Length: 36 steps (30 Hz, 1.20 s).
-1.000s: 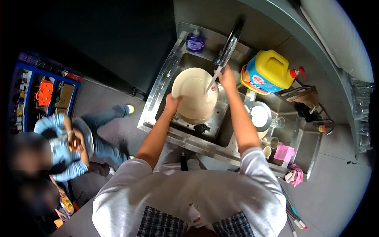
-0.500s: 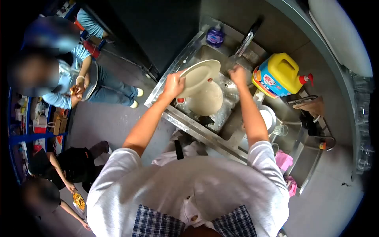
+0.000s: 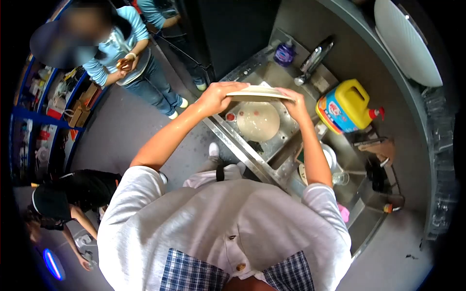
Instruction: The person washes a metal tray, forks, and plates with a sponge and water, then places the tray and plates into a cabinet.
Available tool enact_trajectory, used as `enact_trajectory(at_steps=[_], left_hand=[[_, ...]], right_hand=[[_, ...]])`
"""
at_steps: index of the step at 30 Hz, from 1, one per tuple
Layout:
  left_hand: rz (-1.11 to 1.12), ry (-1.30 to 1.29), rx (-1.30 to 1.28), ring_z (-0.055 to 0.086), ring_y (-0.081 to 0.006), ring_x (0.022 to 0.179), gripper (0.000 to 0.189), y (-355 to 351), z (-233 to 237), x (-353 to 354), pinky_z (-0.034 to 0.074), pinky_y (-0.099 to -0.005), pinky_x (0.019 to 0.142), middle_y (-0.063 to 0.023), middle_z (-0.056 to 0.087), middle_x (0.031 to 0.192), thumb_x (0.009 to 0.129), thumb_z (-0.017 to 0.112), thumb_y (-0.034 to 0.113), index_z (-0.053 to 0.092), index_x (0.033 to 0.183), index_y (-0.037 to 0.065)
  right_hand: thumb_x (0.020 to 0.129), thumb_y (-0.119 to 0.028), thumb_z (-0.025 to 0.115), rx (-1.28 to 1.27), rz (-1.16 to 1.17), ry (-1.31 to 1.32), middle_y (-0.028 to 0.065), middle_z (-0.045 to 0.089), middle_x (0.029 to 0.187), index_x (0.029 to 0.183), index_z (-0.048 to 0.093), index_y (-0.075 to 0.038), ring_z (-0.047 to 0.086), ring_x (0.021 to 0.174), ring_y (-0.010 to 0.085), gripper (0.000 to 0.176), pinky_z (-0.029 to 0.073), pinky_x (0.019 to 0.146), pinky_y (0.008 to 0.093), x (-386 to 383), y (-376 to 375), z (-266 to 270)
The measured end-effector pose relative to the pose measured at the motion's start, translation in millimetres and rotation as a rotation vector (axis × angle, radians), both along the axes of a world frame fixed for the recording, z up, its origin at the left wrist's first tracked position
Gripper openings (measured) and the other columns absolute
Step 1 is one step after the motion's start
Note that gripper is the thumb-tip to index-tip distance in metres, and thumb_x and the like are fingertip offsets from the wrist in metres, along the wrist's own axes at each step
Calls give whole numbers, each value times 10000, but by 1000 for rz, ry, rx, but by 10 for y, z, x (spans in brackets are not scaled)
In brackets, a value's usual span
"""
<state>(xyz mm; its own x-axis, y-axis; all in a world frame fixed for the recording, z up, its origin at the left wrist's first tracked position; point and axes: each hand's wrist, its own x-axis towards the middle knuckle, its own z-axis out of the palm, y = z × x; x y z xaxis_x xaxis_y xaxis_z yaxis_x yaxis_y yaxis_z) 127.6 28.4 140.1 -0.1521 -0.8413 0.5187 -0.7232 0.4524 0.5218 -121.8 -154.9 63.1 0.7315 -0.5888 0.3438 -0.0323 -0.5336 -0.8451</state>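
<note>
Over the sink [image 3: 272, 160], a pale plate [image 3: 259, 91] is held up and seen nearly edge-on. My left hand [image 3: 216, 98] is closed on its left rim, and my right hand [image 3: 294, 103] grips the right rim. Below it, a second pale round plate [image 3: 258, 123] lies in the basin with small reddish marks on it. A small red-and-white item [image 3: 230, 117] is at that plate's left edge. The metal faucet [image 3: 313, 60] rises behind my right hand.
A purple bottle [image 3: 284, 53] stands at the sink's back corner. To the right is a large yellow detergent jug [image 3: 348, 104] with a red pump. Beyond my right forearm are a glass [image 3: 341, 178] and a pink cloth [image 3: 343, 212]. Two people stand at left, near shelves [image 3: 48, 114].
My right hand has moved from near the faucet to the plate's right rim. The held plate has turned from showing its face to nearly edge-on. My view has shifted.
</note>
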Motion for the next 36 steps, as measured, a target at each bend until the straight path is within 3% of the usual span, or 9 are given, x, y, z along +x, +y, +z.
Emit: enact_trajectory(at_steps=[10, 14, 18, 21, 22, 25, 26, 28, 36], left_hand=[[-157, 9, -91, 628, -324, 1017, 555, 113, 813, -169, 509, -365, 885, -174, 644, 1099, 647, 487, -144, 643, 1142, 54], [-228, 149, 52, 630, -329, 1015, 513, -247, 209, -44, 501, -363, 897, -158, 642, 1121, 690, 482, -102, 634, 1150, 66], [-245, 241, -39, 640, -309, 1011, 599, -68, -87, -26, 509, -373, 889, -135, 657, 1103, 636, 509, -110, 646, 1170, 125], [-271, 301, 135, 650, -299, 988, 545, -262, -312, 131, 540, -374, 851, -139, 658, 1101, 715, 523, -147, 643, 1170, 128], [-305, 426, 386, 656, -294, 972, 543, -176, -6, 247, 537, -367, 838, -139, 658, 1105, 727, 535, -133, 638, 1185, 140], [-439, 286, -116, 621, -267, 1062, 548, -431, -52, 603, 529, -346, 865, -147, 625, 1178, 726, 475, -143, 633, 1184, 113], [-449, 393, 175, 615, -255, 1082, 552, -516, -141, 709, 490, -332, 919, -148, 648, 1129, 699, 499, -142, 646, 1167, 111], [-480, 434, 94, 616, -272, 1076, 529, -573, -157, 840, 475, -346, 946, -148, 649, 1122, 707, 493, -130, 647, 1159, 98], [-510, 440, 188, 661, -284, 960, 306, -906, -90, 1209, 509, -337, 844, -173, 666, 1049, 831, 630, 57, 615, 1131, 0]], right_hand=[[748, 91, 603, -304, -195, 13, 174, 679, 962, 1032, 661, 7, 671, 904, 272, 301, 502, 796, 304, -356, 523, 1029], [702, 90, 538, -42, -276, 125, 193, 673, 1031, 1044, 658, 15, 658, 971, 305, 371, 493, 863, 340, -472, 524, 558], [677, 29, 493, -352, -305, 115, 211, 669, 1018, 1014, 679, -16, 641, 997, 351, 388, 469, 931, 379, -728, 593, 189], [770, 0, 578, -249, -338, 199, 240, 667, 870, 989, 677, 8, 674, 808, 364, 240, 530, 755, 360, -413, 748, 468], [770, 1, 577, -313, -336, 239, 239, 667, 881, 994, 676, 6, 674, 802, 360, 245, 529, 754, 361, -496, 876, 549], [761, -3, 579, -421, -371, 261, 235, 662, 957, 1017, 669, 7, 672, 831, 349, 272, 517, 796, 374, -182, 677, 526], [752, -8, 583, -329, -388, 344, 233, 657, 1012, 1030, 664, 12, 669, 872, 344, 290, 506, 840, 385, -161, 574, 397], [758, 1, 574, -305, -470, 374, 229, 664, 996, 1024, 660, 26, 668, 887, 338, 280, 520, 818, 389, 110, 891, 786], [765, -73, 640, -160, -658, 373, 148, 614, 707, 815, 621, 18, 593, 638, 238, 105, 462, 602, 336, 506, 1005, 792]])
